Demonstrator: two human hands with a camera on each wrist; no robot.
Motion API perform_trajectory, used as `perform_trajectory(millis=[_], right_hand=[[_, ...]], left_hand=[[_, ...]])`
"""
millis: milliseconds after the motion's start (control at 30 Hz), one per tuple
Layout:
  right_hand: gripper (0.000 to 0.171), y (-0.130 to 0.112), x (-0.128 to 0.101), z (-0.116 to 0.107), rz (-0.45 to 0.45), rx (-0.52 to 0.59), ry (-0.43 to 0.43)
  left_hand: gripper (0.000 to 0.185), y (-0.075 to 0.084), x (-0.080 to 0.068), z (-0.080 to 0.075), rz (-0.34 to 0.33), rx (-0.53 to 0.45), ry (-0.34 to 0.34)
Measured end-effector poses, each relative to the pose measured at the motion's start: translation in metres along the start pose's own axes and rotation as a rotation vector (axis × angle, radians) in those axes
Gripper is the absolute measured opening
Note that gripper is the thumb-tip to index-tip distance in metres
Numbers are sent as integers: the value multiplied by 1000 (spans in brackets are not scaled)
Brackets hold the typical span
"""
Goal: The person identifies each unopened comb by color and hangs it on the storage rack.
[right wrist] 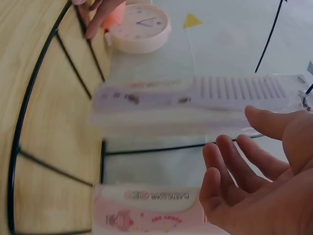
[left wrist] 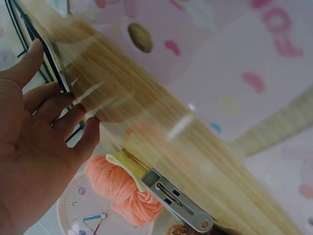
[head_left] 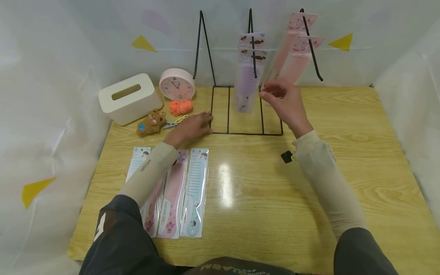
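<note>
A black wire rack (head_left: 245,133) stands at the back of the table with three hooks. My left hand (head_left: 192,128) rests at its base's left edge, fingers and thumb touching the wire, as the left wrist view shows too. Packaged purple combs (head_left: 246,86) hang from the middle hook, one in front of another. Close to their right side is my right hand (head_left: 287,102), its fingers loosely bent and nothing gripped. The right wrist view has the thumb right at the front purple comb (right wrist: 234,93). Packaged pink combs (head_left: 298,65) hang from the right hook, behind this hand.
Several packaged combs, including a blue one (head_left: 195,191) and a pink one (head_left: 173,202), lie at front left, partly under my left forearm. A tissue box (head_left: 130,101), pink clock (head_left: 177,84), orange yarn (head_left: 180,107) and brown bear clip (head_left: 151,123) stand behind. A small black object (head_left: 287,157) shows beside my right sleeve.
</note>
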State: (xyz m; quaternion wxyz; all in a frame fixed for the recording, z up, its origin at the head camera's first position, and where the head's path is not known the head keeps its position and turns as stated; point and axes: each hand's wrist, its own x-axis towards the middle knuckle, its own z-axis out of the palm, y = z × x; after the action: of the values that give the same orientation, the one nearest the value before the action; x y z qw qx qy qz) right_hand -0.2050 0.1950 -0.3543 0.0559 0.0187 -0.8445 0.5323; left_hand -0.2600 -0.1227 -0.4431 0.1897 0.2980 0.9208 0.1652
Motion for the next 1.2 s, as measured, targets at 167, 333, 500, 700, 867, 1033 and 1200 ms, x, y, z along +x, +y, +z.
perform_trajectory(millis=[167, 333, 500, 700, 867, 1033, 1200], right_hand=[[43, 25, -6, -10, 75, -251, -202], [60, 52, -7, -14, 152, -489, -401], [79, 73, -5, -14, 205, -585, -451], [80, 91, -9, -16, 231, -593, -460], [73, 98, -15, -17, 209, -585, -431], [70, 99, -18, -15, 196, -585, -429], [71, 99, -18, -15, 204, -575, -425]], left_hand=[[68, -2, -2, 1, -13, -17, 26], [67, -5, -5, 0, -16, -36, 61], [68, -5, -10, 1, -22, -20, 79], [63, 9, -26, 3, -4, 71, 6], [70, 22, -59, 6, -7, 161, -44], [96, 27, -90, 14, -78, 134, -101], [99, 29, -101, 23, -88, 136, -75]])
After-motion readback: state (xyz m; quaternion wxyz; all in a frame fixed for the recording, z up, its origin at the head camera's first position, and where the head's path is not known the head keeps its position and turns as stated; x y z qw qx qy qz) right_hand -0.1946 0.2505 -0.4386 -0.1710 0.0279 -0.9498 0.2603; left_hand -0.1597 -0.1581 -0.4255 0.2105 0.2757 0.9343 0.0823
